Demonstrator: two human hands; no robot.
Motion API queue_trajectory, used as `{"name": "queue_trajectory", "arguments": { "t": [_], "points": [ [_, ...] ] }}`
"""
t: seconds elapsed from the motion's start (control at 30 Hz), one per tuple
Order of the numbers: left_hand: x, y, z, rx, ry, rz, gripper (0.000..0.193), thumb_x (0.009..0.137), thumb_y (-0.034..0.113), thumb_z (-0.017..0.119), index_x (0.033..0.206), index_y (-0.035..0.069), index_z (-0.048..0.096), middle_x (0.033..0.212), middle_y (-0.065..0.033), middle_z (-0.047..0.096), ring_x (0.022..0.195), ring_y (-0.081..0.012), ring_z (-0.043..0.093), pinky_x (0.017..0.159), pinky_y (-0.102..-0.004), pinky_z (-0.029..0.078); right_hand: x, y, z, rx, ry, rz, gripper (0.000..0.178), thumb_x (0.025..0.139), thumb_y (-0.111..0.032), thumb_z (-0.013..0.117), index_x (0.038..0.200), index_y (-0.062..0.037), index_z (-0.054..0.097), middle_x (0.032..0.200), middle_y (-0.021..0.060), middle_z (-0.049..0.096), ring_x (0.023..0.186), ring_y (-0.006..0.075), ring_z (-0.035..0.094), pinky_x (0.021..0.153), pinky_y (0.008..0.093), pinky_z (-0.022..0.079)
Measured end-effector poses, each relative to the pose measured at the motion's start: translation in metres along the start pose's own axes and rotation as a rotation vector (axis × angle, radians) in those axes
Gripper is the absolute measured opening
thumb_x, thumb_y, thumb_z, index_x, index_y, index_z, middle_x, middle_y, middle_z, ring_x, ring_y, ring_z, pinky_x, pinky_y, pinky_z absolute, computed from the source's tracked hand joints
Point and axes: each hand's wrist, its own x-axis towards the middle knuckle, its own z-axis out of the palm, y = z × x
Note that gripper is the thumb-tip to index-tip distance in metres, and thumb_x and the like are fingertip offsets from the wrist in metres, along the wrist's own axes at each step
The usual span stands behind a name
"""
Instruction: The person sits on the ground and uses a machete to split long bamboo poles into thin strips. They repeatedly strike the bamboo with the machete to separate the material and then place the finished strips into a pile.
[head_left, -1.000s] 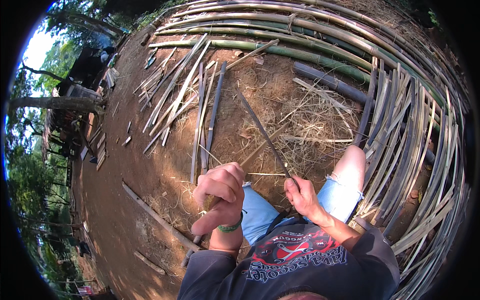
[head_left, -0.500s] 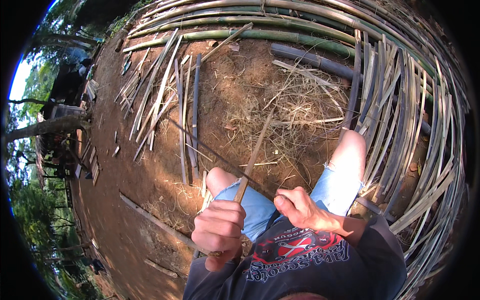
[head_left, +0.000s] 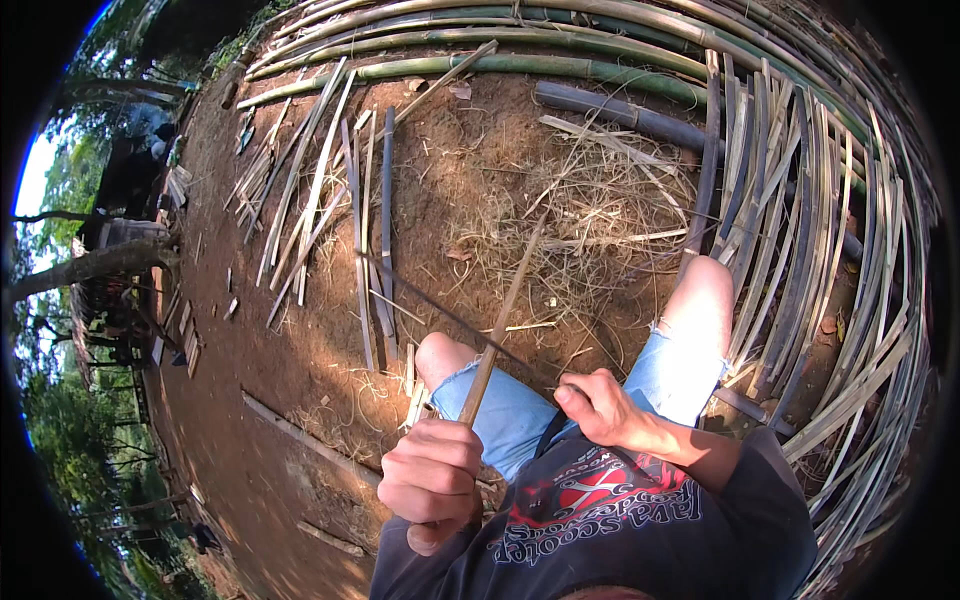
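Note:
My left hand (head_left: pixel 432 478) is closed in a fist around the lower end of a pale bamboo strip (head_left: pixel 508 305), which slants up and away over the ground between my knees. My right hand (head_left: pixel 602 408), in front of my chest, is closed on a long knife; the fingers hide most of its grip. The thin dark blade (head_left: pixel 440 308) reaches up to the left and crosses the strip above my left fist. Whether the edge bites into the strip cannot be made out.
Thin shavings (head_left: pixel 600 215) lie heaped on the dirt ahead. Split bamboo strips (head_left: pixel 320 190) lie at the left, and more slats (head_left: pixel 790 250) are stacked beside my right knee. Long green poles (head_left: pixel 540 64) run along the far side. A stick (head_left: pixel 310 437) lies near my left elbow.
My left fist and the strip have shifted slightly left and nearer. My right hand has moved a little right, and the blade's tip has come slightly right and nearer.

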Motion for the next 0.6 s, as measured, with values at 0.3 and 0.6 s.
{"name": "queue_trajectory", "arguments": {
  "t": [0.3,0.6],
  "points": [
    [0.004,-0.001,-0.007,-0.004,-0.016,0.009,0.046,0.096,0.027,0.046,0.057,0.002,0.051,0.046,-0.0017,0.043,0.035,-0.0130,0.038,0.037,-0.0258,0.034,-0.006,-0.015,-0.005,-0.001,-0.135,-0.102,0.047,0.097,-0.040,0.054,0.076,0.0021,0.057,0.051,0.0207,0.045,0.050,0.0384,0.055,0.050,0.0422,0.040],
    [0.008,-0.003,0.000,0.011,0.067,0.013,0.047,0.094,0.029,0.051,0.053,0.007,0.049,0.041,0.0014,0.039,0.033,-0.0084,0.032,0.036,-0.0213,0.025,0.021,0.027,-0.014,-0.137,0.034,0.145,0.047,0.098,-0.039,0.053,0.079,0.0027,0.060,0.060,0.0246,0.055,0.061,0.0440,0.059,0.058,0.0459,0.043]
  ]
}}
